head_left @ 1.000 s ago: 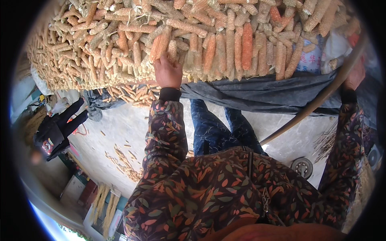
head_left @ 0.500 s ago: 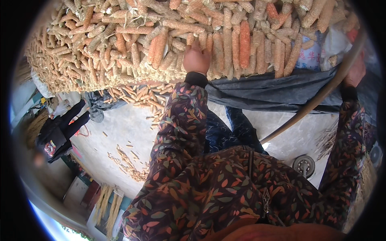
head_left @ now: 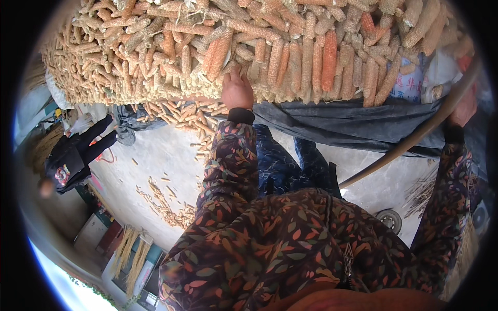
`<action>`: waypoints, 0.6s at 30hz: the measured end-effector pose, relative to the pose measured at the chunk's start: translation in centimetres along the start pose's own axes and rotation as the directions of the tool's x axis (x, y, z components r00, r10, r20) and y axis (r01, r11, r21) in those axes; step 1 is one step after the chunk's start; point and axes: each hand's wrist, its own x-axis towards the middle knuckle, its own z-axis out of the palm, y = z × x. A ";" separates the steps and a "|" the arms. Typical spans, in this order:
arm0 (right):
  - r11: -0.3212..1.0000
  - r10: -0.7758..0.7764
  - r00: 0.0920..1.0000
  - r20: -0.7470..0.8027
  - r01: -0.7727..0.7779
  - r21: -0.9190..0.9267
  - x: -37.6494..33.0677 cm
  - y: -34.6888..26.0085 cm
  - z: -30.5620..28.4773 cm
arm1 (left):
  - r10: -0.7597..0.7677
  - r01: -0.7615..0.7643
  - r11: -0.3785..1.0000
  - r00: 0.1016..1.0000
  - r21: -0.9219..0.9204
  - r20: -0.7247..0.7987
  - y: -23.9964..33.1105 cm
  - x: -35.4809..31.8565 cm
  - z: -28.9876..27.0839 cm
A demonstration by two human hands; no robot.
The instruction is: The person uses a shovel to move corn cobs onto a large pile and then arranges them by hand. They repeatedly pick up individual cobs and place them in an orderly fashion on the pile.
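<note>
A long heap of dried corn cobs (head_left: 295, 65), pale tan to orange, is stacked across the far side, its front row standing upright. My left hand (head_left: 237, 92) reaches up to this row, fingers bent and closed on a cob that they mostly hide. Just left of it stands a pair of orange cobs (head_left: 218, 52). At the far right my right hand (head_left: 463, 109) lies against a long curved wooden pole (head_left: 407, 136), which slants down toward the floor. The pole covers its fingers, so its grip is hidden.
Dark plastic sheeting (head_left: 337, 119) hangs below the heap. Loose cobs (head_left: 181, 116) spill onto the concrete floor (head_left: 124, 176), with a smaller scatter (head_left: 166, 205) nearer. A person in dark clothes (head_left: 78, 155) is at the left. A small wheel (head_left: 390, 221) stands right of my body.
My left hand has shifted left along the front row, closer to the pair of orange cobs. The view has tilted slightly. My right hand stays by the pole.
</note>
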 end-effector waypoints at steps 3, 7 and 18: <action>1.000 0.000 1.000 -0.012 0.000 0.017 -0.2 -0.2 0.0 | -0.001 -0.004 0.997 0.998 0.071 0.070 -1.6 0.5 -0.2; 1.000 0.004 1.000 -0.019 -0.003 0.030 -0.6 0.0 0.3 | -0.082 0.069 0.996 0.973 0.064 0.214 0.1 3.0 0.4; 0.998 -0.009 1.000 0.016 0.008 0.064 -0.5 -0.4 0.0 | -0.227 0.220 0.974 0.936 0.053 0.269 -0.1 2.7 1.1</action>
